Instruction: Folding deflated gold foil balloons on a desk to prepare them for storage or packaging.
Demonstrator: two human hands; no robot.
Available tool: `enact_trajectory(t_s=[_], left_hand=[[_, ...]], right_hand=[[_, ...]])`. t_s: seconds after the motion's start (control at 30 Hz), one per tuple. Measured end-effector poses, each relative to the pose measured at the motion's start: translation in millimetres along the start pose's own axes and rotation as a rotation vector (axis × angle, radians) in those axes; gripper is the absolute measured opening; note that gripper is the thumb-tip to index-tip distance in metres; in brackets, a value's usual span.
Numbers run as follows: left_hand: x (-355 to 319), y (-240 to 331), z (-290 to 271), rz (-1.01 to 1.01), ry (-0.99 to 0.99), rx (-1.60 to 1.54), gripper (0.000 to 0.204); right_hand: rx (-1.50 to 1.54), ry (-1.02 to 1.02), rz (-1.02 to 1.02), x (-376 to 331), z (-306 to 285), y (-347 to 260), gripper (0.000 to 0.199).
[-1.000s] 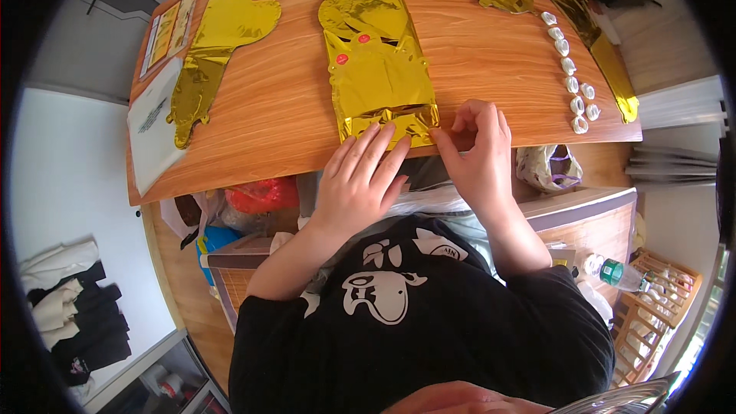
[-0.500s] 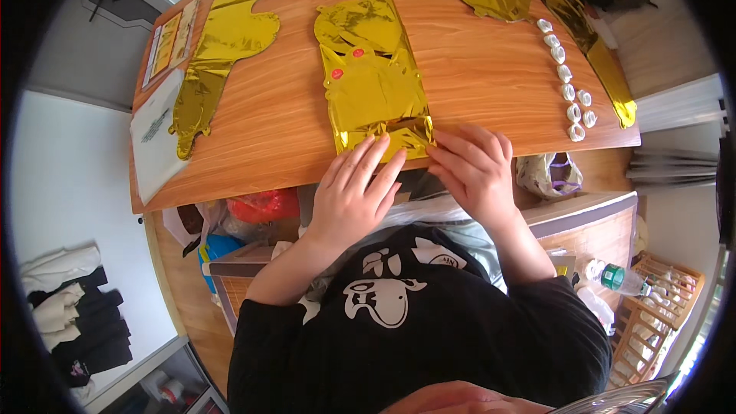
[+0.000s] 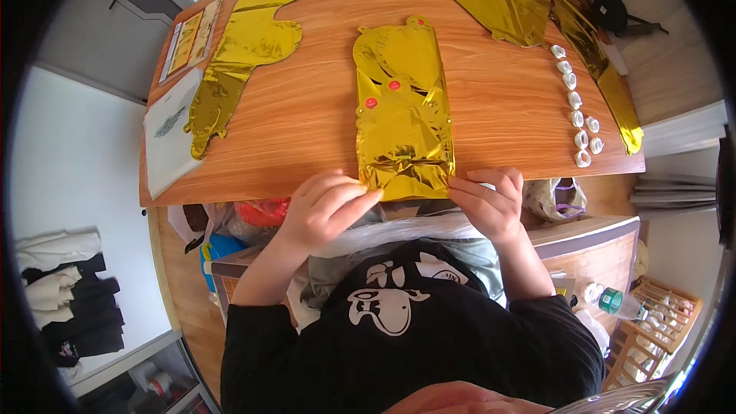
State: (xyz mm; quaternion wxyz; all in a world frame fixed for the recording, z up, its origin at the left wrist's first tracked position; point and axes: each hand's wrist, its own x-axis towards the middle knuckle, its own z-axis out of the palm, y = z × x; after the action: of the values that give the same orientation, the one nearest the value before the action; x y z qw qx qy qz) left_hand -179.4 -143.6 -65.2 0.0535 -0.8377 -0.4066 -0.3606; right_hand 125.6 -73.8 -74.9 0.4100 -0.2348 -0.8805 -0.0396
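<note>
A flat gold foil balloon, folded into a long strip with two small red round stickers, lies in front of me. Its creased near end reaches the table's front edge. My left hand pinches the near left corner between thumb and fingers. At the near right corner, my right hand grips the foil the same way, its other fingers bent.
Flat gold foil balloons lie at the left and far right of the wooden table. Small white ribbon rolls line up at the right. A clear plastic bag rests by the left edge, below a printed card.
The folded foil has slid toward me, to the table's front edge. My left hand has gone from lying over the foil to pinching its left corner; my right hand stays at the right corner.
</note>
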Motion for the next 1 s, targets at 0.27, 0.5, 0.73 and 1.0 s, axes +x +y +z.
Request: enact_trajectory(t_s=[0.27,0.5,0.73,1.0], left_hand=[[-11.4,-4.5,-6.1,0.058,0.145,0.242,0.013],[-22.2,-6.0,1.1,0.045,0.094,0.252,0.013],[-24.4,-9.5,-5.7,0.064,0.007,0.164,0.024],[8.2,4.1,-17.2,-0.250,-0.240,0.197,0.090]], right_hand=[[-0.001,0.038,0.009,1.9,-2.4,2.4,0.022],[0.008,0.015,0.023,3.1,-4.8,1.2,0.023],[0.089,-0.050,-0.062,9.2,-8.7,4.9,0.031],[0.059,-0.260,0.118,28.9,-9.7,-4.3,0.061]])
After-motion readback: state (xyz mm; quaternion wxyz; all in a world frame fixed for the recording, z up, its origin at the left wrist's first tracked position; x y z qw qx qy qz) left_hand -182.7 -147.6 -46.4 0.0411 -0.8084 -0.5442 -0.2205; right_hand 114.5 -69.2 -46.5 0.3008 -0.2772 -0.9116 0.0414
